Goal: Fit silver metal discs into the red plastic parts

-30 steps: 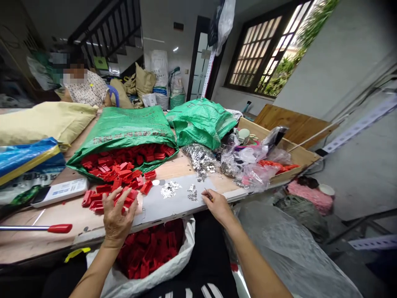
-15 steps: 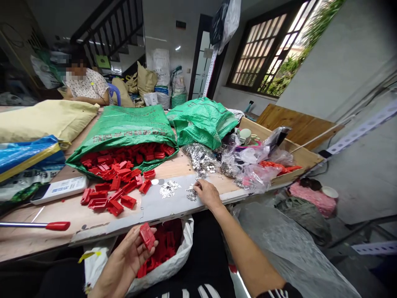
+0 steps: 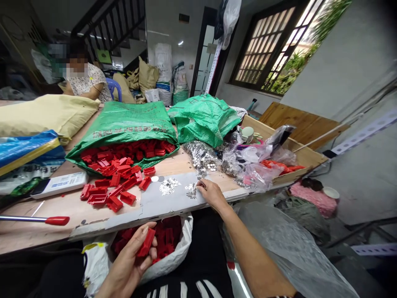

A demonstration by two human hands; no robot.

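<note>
My left hand (image 3: 134, 252) is closed round a red plastic part (image 3: 146, 243), held tilted above a white sack (image 3: 182, 248) of similar red parts. At the small pile of shiny metal pieces (image 3: 191, 190), my right hand (image 3: 212, 193) has its thumb and fingertips pinched together. Whatever lies in that pinch is too small to make out. A larger heap of flat silver pieces (image 3: 169, 186) lies to its left on a grey sheet (image 3: 155, 203). Loose red parts (image 3: 115, 179) spill across the table from an open green sack (image 3: 133, 120).
A clear bag of metal pieces (image 3: 201, 157) lies beyond my right hand. Right of it stands a wooden tray (image 3: 310, 165) with plastic bags. At the left are a white box (image 3: 63, 184) and a red-handled lever (image 3: 57, 220). A person (image 3: 88, 80) sits across the table.
My left hand has turned the red part more upright, its thumb now along it. My right hand has shifted slightly right, off the small metal pile, still pinched. The view has moved a little.
</note>
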